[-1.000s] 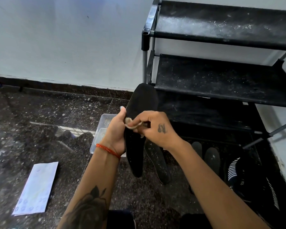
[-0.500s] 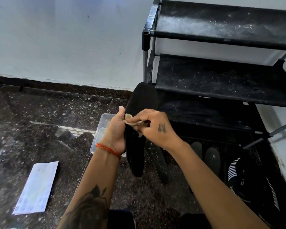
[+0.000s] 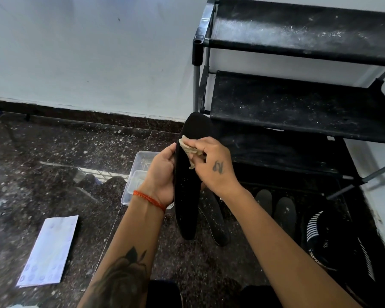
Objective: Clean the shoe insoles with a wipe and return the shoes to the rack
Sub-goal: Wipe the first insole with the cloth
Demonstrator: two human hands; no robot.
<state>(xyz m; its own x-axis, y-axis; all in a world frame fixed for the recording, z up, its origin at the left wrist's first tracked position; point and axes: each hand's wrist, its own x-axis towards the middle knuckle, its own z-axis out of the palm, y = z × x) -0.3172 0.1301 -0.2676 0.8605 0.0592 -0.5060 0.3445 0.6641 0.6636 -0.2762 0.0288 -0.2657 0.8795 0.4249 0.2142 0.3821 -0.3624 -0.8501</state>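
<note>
right hand [image 3: 211, 165] pinching wipe [image 3: 190, 150] on insole [image 3: 187, 196]

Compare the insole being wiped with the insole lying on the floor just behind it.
The held insole is off the floor, stood nearly on end in the left hand; the floor insole lies flat. The right hand presses a wipe to the held insole; nothing touches the floor insole. Both are dark and speckled with pale dust.

Left hand [image 3: 161, 174] raised, fingers curled in a grip, right hand [image 3: 211, 165] pinching, forearms converging
</note>
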